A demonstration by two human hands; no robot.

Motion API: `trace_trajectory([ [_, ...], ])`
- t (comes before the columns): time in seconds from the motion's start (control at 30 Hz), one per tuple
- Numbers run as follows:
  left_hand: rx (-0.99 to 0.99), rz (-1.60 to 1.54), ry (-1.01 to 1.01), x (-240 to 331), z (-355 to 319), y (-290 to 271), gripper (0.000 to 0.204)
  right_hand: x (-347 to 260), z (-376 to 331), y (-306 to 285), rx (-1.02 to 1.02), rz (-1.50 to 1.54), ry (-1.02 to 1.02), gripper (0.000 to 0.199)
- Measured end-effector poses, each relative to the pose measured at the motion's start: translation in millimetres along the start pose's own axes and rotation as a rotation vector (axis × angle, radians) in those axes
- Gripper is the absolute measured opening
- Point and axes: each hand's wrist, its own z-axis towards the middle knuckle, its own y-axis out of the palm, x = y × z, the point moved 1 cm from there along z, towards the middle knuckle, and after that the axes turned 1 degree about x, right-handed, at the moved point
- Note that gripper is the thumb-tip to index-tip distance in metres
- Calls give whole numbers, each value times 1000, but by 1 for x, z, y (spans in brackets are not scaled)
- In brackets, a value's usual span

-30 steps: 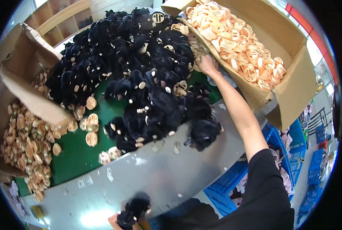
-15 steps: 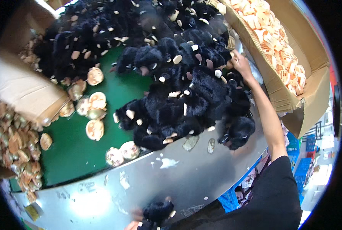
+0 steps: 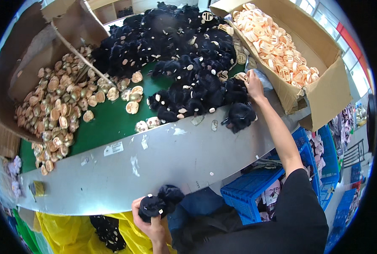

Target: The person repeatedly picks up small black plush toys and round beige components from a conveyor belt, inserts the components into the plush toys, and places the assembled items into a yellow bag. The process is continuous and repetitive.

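In my left hand (image 3: pixel 148 222) is a small black plush toy piece (image 3: pixel 152 206) with a rounded furry head and pale bits on it, held over the metal table's near edge. The fingers wrap around its lower part. My right hand (image 3: pixel 255 88) reaches forward to the far right of the pile. Its fingertips close on a peach plastic part (image 3: pixel 241 76), an oval slotted piece, beside the cardboard box. Just left of that hand lies the heap of black plush pieces (image 3: pixel 205 86). One black plush piece (image 3: pixel 241 117) sits at the heap's near right end.
A cardboard box (image 3: pixel 323 86) at the right holds many peach plastic parts (image 3: pixel 277 46). At left, a tipped carton (image 3: pixel 32 55) spills shell-like plastic parts (image 3: pixel 63 112) onto the green surface (image 3: pixel 108 122). Blue crates (image 3: pixel 243 197) stand below right; yellow plastic sheeting (image 3: pixel 61 233) hangs below the table (image 3: pixel 167 156).
The view has shifted, showing more of the near side. My left hand with the black plush piece has come fully into view. My right hand stays at the far right of the pile.
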Motion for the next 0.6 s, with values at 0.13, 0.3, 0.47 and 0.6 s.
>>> trace_trajectory([
  [0.13, -5, -193, -96, 25, -16, 7, 23, 17, 8, 2, -67, -49, 46, 38],
  [0.3, -42, -157, 14, 25, -25, 3, 21, 19, 17, 4, -121, -249, 36, 30],
  [0.47, -24, -193, -64, 21, -33, -1, 22, 14, 22, 3, -202, -189, 20, 23],
  [0.6, -66, -140, -63, 22, -34, -3, 27, 15, 22, 0, -202, -141, -14, 33],
])
